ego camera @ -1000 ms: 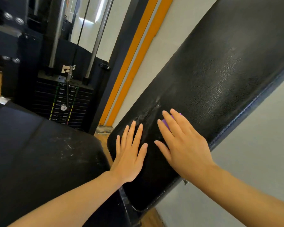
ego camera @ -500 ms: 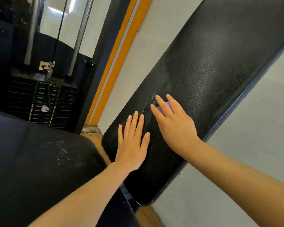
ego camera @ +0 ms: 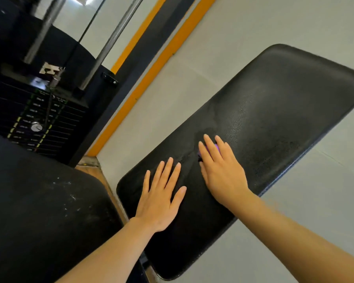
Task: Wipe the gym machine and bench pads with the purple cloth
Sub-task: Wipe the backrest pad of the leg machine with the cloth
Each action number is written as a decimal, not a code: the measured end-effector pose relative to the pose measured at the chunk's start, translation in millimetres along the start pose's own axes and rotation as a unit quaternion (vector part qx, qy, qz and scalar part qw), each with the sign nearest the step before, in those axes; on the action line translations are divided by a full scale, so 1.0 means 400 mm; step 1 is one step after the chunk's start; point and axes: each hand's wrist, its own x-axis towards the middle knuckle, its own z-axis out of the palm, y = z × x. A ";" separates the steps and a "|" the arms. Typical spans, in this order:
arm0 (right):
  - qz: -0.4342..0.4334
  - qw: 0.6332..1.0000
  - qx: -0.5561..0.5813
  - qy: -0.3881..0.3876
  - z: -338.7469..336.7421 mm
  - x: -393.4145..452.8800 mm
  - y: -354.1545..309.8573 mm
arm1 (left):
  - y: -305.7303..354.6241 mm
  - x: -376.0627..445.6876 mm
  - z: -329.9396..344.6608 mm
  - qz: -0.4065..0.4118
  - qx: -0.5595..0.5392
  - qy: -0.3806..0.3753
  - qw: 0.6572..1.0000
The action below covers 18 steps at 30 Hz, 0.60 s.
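- The right hand (ego camera: 221,172) is pressing flat, fingers straight, on the small purple cloth (ego camera: 216,148), which is lying almost hidden beneath it on the long black textured bench pad (ego camera: 274,119).
- The left hand (ego camera: 161,197) is resting flat and released on the pad's near end, just beside the right.
- A second black pad (ego camera: 39,201) is sitting at the left, in front of a black weight stack (ego camera: 35,119).

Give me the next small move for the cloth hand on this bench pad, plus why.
Probably slide the right hand, pressing the purple cloth flat, further up the bench pad: most of the pad's length lies beyond its fingertips, while the left hand rests flat near the lower end.
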 end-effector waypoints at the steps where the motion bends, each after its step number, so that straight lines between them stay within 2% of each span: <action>1: 0.006 1.000 -0.002 0.005 0.020 0.061 0.003 | 0.001 0.002 -0.005 0.000 -0.003 -0.005 1.000; 4: 0.065 0.997 0.031 -0.027 0.040 0.236 0.008 | 0.000 0.005 -0.016 0.003 -0.013 -0.024 1.000; 6: 0.078 0.996 0.032 -0.023 0.034 0.259 0.009 | -0.007 0.005 -0.018 0.010 -0.006 -0.021 1.000; 9: 0.054 0.998 0.019 0.026 0.003 0.145 -0.002 | -0.014 0.006 -0.013 0.020 0.010 -0.012 1.000; 13: 0.001 1.000 0.010 0.013 -0.029 0.017 0.010 | -0.002 0.008 -0.019 0.012 0.002 -0.015 1.000; 15: 0.016 0.999 0.010 0.031 -0.007 0.084 0.023 | -0.001 0.008 -0.025 0.009 0.001 -0.019 1.000; 18: 0.053 0.998 0.027 0.011 0.039 0.251 0.045 | -0.002 0.008 -0.025 0.012 -0.002 -0.021 1.000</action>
